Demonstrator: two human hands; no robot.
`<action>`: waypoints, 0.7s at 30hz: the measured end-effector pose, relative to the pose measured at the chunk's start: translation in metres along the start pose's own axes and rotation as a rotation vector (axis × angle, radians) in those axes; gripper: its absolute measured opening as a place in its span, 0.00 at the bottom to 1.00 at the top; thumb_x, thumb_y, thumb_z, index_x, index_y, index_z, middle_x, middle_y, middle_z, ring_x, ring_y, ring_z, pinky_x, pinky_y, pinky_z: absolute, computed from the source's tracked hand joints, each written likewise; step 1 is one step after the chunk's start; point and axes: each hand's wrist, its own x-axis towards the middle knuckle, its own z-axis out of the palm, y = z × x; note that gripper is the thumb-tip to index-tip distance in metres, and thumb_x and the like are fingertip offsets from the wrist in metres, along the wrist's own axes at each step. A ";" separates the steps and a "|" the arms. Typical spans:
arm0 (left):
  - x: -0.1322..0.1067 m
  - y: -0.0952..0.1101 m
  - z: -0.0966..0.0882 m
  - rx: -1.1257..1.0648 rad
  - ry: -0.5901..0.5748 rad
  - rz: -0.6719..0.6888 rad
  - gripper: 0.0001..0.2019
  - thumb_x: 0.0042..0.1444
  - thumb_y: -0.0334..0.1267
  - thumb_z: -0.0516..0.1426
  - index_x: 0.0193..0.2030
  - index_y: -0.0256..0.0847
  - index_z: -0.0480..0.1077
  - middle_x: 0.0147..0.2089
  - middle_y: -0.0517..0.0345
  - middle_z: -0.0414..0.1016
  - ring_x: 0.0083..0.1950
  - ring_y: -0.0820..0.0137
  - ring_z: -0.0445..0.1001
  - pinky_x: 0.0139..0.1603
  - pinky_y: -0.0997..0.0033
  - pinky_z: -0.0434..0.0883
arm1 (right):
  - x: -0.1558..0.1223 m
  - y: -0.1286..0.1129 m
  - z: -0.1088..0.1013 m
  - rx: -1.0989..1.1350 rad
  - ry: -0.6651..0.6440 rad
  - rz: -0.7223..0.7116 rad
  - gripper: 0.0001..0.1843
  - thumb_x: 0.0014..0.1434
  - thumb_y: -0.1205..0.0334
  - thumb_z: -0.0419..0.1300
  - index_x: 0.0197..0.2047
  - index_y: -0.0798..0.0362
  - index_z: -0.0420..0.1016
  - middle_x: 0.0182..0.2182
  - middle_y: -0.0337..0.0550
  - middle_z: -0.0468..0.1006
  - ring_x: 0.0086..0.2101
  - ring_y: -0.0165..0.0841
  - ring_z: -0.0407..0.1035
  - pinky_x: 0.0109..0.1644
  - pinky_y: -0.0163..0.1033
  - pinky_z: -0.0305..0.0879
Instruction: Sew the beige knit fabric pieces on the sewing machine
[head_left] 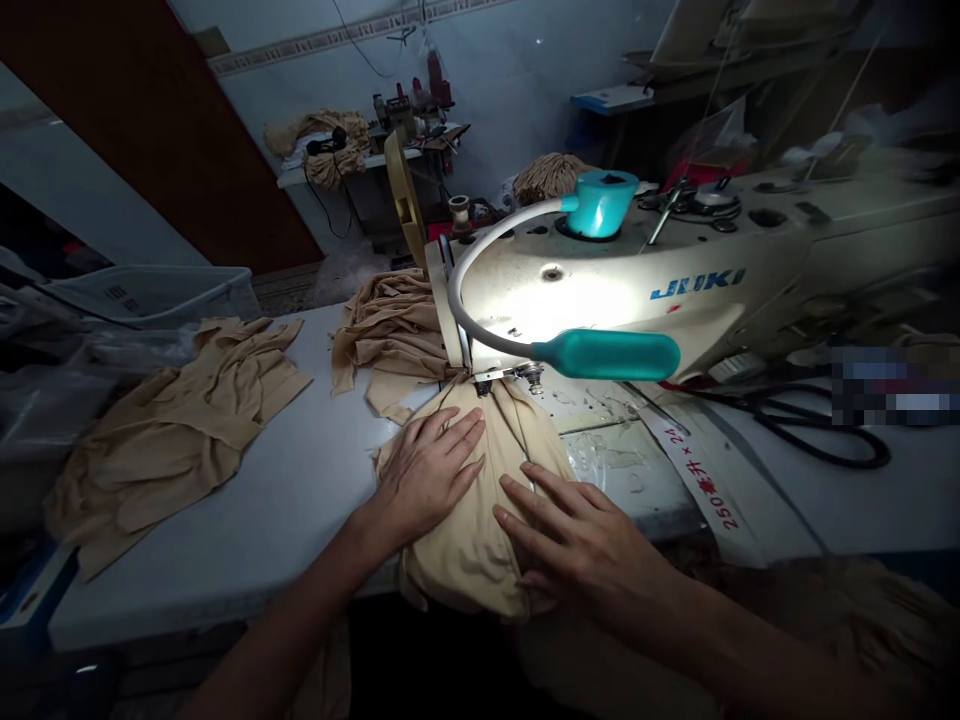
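A single view, from the person's head, looks forward and steeply down at the sewing machine [585, 290] from the near side of the desk [285, 440]. The machine's needle end falls close to mid-frame; its body runs off to the right. The camera sits close enough that the left fingers [463, 430] and right fingers [534, 504], just this side of the machine, show large, while both forearms enter from below. The wide view reaches past the machine to the wall [517, 90], whose tile band [315, 50] slants.

Fabric [454, 565] under sewing machine [600, 290]; cloth pile [176, 440] left.
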 end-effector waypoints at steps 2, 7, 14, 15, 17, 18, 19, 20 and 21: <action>-0.005 0.010 -0.003 0.010 0.076 0.012 0.17 0.75 0.36 0.53 0.66 0.38 0.73 0.69 0.52 0.76 0.73 0.50 0.67 0.69 0.46 0.67 | 0.001 0.002 0.001 0.002 0.009 0.001 0.28 0.71 0.49 0.65 0.69 0.51 0.73 0.72 0.50 0.70 0.71 0.56 0.60 0.63 0.58 0.73; -0.036 0.052 0.001 -0.019 0.153 0.040 0.16 0.73 0.31 0.55 0.63 0.36 0.75 0.63 0.46 0.80 0.68 0.53 0.75 0.66 0.49 0.74 | 0.000 0.002 0.002 -0.019 0.014 0.019 0.34 0.70 0.47 0.65 0.73 0.52 0.69 0.73 0.50 0.68 0.71 0.56 0.60 0.63 0.58 0.71; -0.059 0.063 0.008 0.009 0.055 -0.022 0.23 0.73 0.34 0.55 0.72 0.36 0.68 0.74 0.44 0.69 0.78 0.43 0.61 0.70 0.41 0.72 | 0.000 0.000 0.002 -0.007 0.010 0.049 0.35 0.72 0.45 0.63 0.75 0.52 0.66 0.74 0.51 0.66 0.73 0.54 0.56 0.64 0.57 0.66; -0.057 0.060 0.008 0.013 0.042 -0.024 0.23 0.73 0.34 0.55 0.73 0.37 0.68 0.75 0.45 0.68 0.79 0.43 0.59 0.71 0.40 0.71 | 0.001 0.001 0.003 -0.011 0.014 0.054 0.35 0.72 0.45 0.62 0.75 0.52 0.66 0.74 0.51 0.65 0.73 0.53 0.56 0.65 0.57 0.66; -0.053 0.055 0.008 0.020 0.016 -0.028 0.23 0.74 0.36 0.54 0.73 0.37 0.67 0.76 0.46 0.66 0.80 0.42 0.57 0.72 0.38 0.70 | 0.004 0.004 0.004 -0.021 0.021 0.062 0.35 0.73 0.44 0.60 0.75 0.52 0.65 0.74 0.51 0.65 0.73 0.53 0.56 0.65 0.58 0.64; -0.051 0.053 0.008 0.022 0.005 -0.031 0.24 0.74 0.36 0.54 0.74 0.38 0.66 0.76 0.46 0.65 0.80 0.42 0.57 0.73 0.38 0.69 | 0.006 0.006 0.005 -0.027 0.025 0.063 0.35 0.73 0.43 0.60 0.75 0.52 0.65 0.74 0.51 0.66 0.73 0.54 0.56 0.65 0.58 0.64; -0.048 0.050 0.008 0.023 -0.003 -0.035 0.24 0.74 0.37 0.53 0.74 0.38 0.66 0.77 0.46 0.65 0.80 0.43 0.56 0.73 0.37 0.69 | 0.008 0.008 0.007 -0.035 0.032 0.063 0.34 0.74 0.43 0.59 0.75 0.52 0.66 0.73 0.51 0.67 0.72 0.54 0.57 0.65 0.58 0.64; -0.045 0.048 0.008 0.021 -0.010 -0.041 0.24 0.75 0.37 0.53 0.75 0.39 0.65 0.77 0.47 0.64 0.80 0.43 0.56 0.73 0.37 0.68 | 0.010 0.011 0.008 -0.043 0.039 0.061 0.34 0.74 0.42 0.59 0.75 0.52 0.67 0.73 0.51 0.67 0.72 0.54 0.57 0.66 0.58 0.63; -0.043 0.045 0.008 0.016 -0.014 -0.047 0.24 0.75 0.38 0.53 0.75 0.39 0.65 0.77 0.47 0.64 0.80 0.43 0.56 0.74 0.36 0.68 | 0.013 0.014 0.009 -0.050 0.047 0.058 0.34 0.74 0.42 0.58 0.74 0.52 0.67 0.73 0.51 0.68 0.72 0.55 0.57 0.66 0.59 0.63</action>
